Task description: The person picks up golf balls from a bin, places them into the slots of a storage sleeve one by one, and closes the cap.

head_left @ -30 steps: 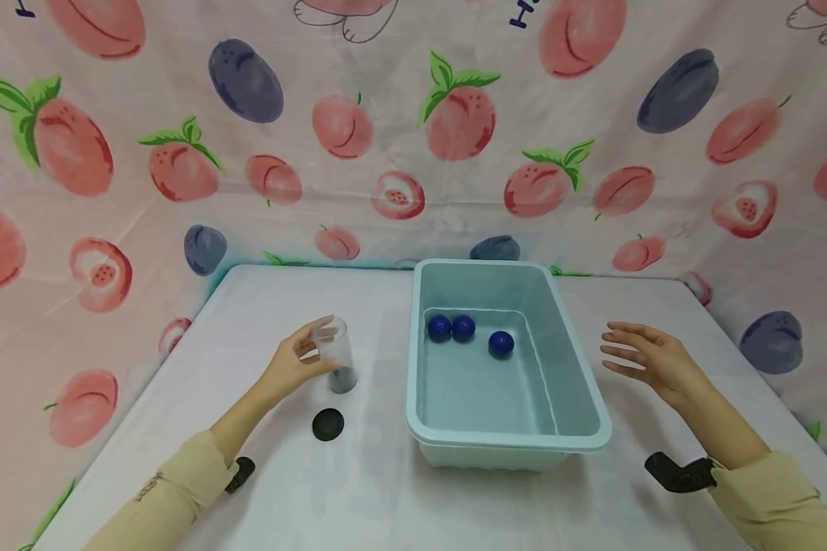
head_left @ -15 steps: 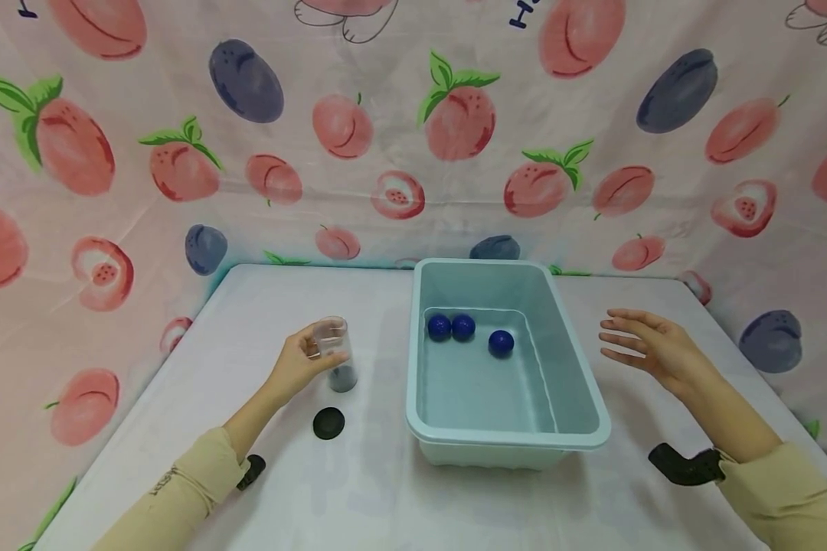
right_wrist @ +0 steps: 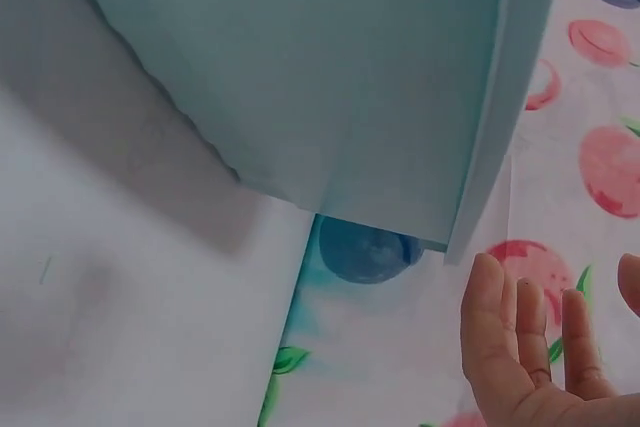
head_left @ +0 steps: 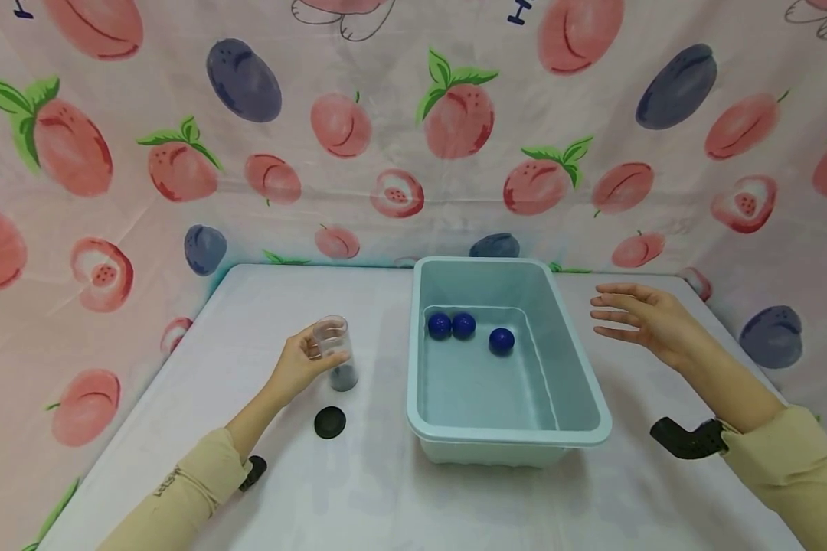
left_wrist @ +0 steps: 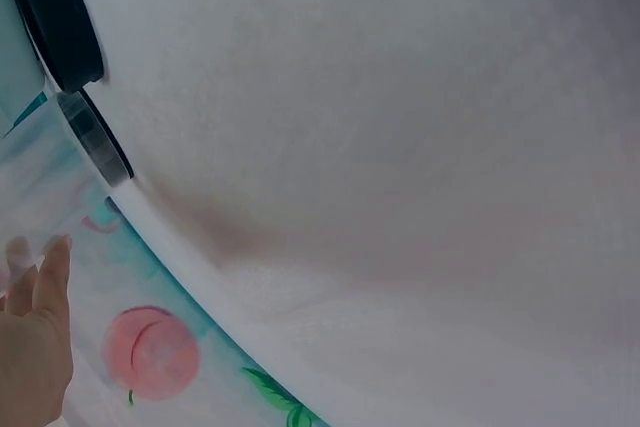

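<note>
High on the far fruit-print cloth (head_left: pixel 282 229), right of the middle, I can read a tilted dark blue letter H (head_left: pixel 520 11). A similar mark (head_left: pixel 23 9) at far left is cut off, so I can't read it surely. Small dark marking (head_left: pixel 168 482) on the left sleeve (head_left: pixel 189 474) is illegible to me.

In the head view, the left hand (head_left: pixel 296 363) covers part of the cup (head_left: pixel 343 376), and what darkens its base is too unclear to tell. The left sleeve (head_left: pixel 186 482) and right sleeve (head_left: pixel 786 467) run off the edges. The left wrist view crops the lid (left_wrist: pixel 58 17); the right wrist view crops the tub (right_wrist: pixel 340 77), whose wall hides the balls (head_left: pixel 464 326), and the right hand (right_wrist: pixel 540 402).
</note>
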Demonstrator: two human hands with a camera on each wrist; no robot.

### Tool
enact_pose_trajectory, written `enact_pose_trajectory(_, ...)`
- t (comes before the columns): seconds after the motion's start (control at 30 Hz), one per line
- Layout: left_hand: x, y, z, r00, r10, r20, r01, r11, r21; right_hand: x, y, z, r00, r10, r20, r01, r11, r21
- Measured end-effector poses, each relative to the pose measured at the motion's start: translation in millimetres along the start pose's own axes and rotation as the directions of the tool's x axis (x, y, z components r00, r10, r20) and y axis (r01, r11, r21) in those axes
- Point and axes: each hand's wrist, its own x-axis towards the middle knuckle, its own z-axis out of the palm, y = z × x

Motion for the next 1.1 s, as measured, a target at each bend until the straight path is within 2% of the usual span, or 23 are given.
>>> enact_pose_trajectory(0.17,0.9,-0.3,1.4,1.0,-0.01,-0.014,0.01,1.0,0.027,4.5,-10,7,1.0,0.02,-0.012,-0.021,0.995,-0.093)
enact_pose_trajectory(0.33,1.1,-0.6,1.9,1.0,-0.004,-0.02,0.004,1.0,0.016,12.2,-24,17,0.998,0.056,-0.017,-0.059,0.974,-0.218)
enact_pose_trajectory(0.53,0.6,-2.1,1.3,0.999,0.041,-0.008,-0.042,0.999,-0.025,21.8,-39,32,0.996,0.084,-0.017,-0.085,0.942,-0.325)
enact_pose_trajectory(0.73,-1.6,-4.3,0.6,0.999,0.041,-0.006,-0.042,0.999,-0.03,31.1,-46,49,0.99,0.139,-0.039,-0.143,0.917,-0.373)
enact_pose_trajectory(0.97,-0.7,-2.7,1.4,0.999,0.048,-0.003,-0.048,0.999,-0.015,40.6,-51,62,0.987,0.154,-0.041,-0.156,0.887,-0.435)
enact_pose_trajectory(1.1,-0.7,-2.1,1.4,1.0,0.02,-0.004,-0.02,1.0,-0.004,44.4,-53,70,0.982,0.185,-0.031,-0.179,0.876,-0.447)
